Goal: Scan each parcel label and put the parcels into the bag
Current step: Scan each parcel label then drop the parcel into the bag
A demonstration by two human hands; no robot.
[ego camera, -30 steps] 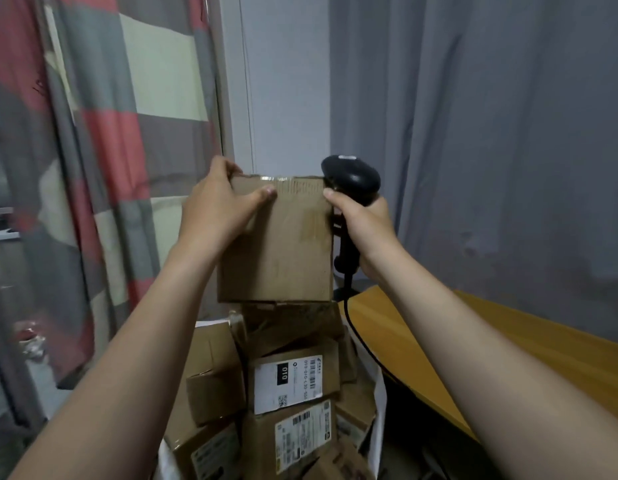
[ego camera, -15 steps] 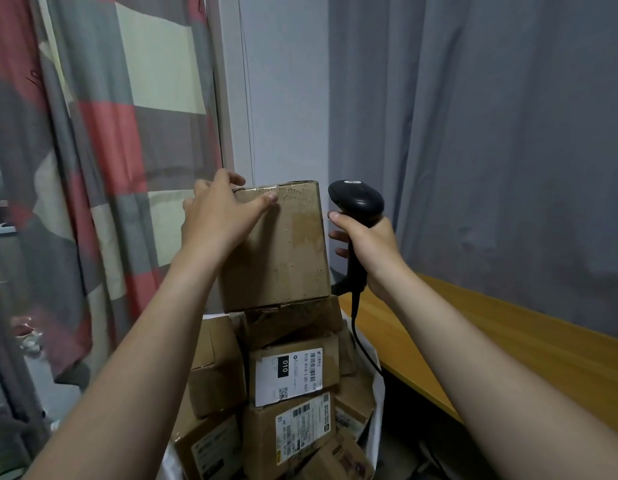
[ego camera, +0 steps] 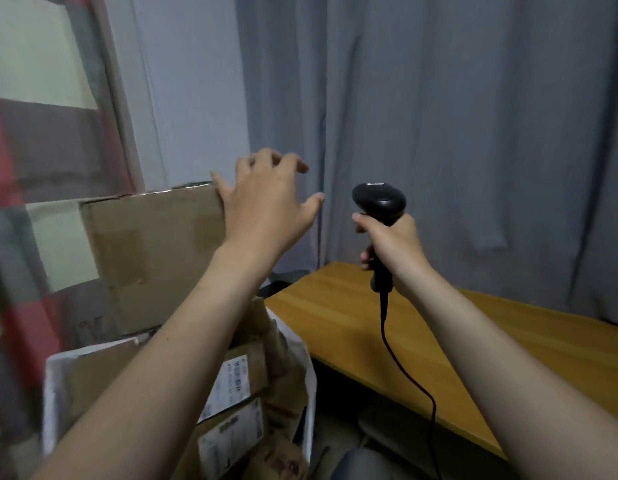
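Left grip (ego camera: 266,206): fingers spread, holding nothing, at the top corner of the cardboard parcel (ego camera: 155,251), which sits atop labelled parcels (ego camera: 233,384) in the white bag (ego camera: 54,393). Right grip (ego camera: 390,247) clasps the barcode scanner (ego camera: 378,200) above the worktop (ego camera: 508,341).

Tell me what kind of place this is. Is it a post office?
Probably not: it looks like a room in a home. A grey curtain and a checked curtain hang by a wooden table, and a white bag beside it is stuffed with labelled parcels.
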